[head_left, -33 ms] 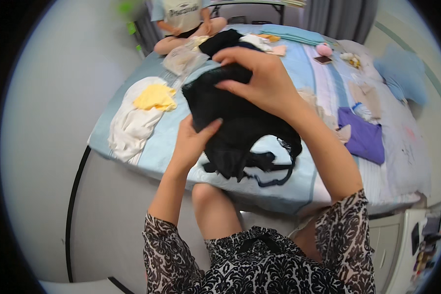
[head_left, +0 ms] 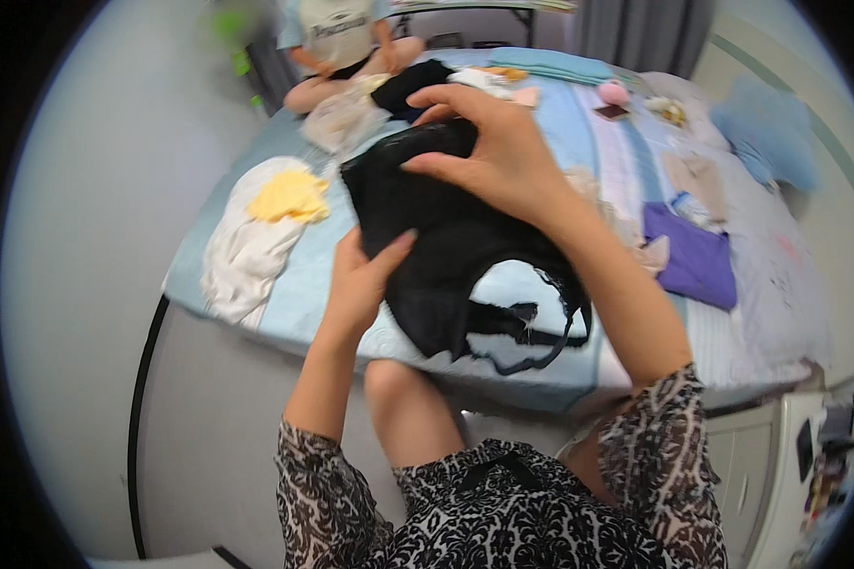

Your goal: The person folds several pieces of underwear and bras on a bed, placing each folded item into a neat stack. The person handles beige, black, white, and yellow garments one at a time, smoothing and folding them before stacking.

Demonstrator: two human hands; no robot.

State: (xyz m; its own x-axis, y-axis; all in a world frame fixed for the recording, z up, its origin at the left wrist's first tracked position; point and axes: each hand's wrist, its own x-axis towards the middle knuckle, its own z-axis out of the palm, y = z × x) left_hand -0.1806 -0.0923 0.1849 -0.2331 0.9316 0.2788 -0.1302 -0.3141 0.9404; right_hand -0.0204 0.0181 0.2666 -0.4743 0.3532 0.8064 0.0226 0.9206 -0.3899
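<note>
A black camisole-like top (head_left: 417, 209) with thin straps and a lacy edge hangs between my hands above the near part of the bed. My left hand (head_left: 362, 280) grips its left side, the thumb lying over the front and the fingers hidden behind. At the upper edge my right hand (head_left: 503, 142) is curled round the cloth, thumb on the near face and fingers bent over the far side. Toward me and to the right, the straps (head_left: 531, 360) dangle in a loop. Left of my hands, a yellow cloth (head_left: 289, 196) lies on a white garment (head_left: 247, 261).
On the bed (head_left: 199, 247) lie a clear plastic bag (head_left: 337, 123), a black garment pile (head_left: 410, 90), a folded purple garment (head_left: 690, 256), beige pieces and a phone (head_left: 612, 112). Another person (head_left: 342, 47) sits cross-legged at the far left. A white cabinet (head_left: 745, 465) stands at the right.
The lower part of the black top has swung slightly, and its strap loop hangs wider, showing more bed through it. Both hands keep their hold. The whole view has shifted a little.
</note>
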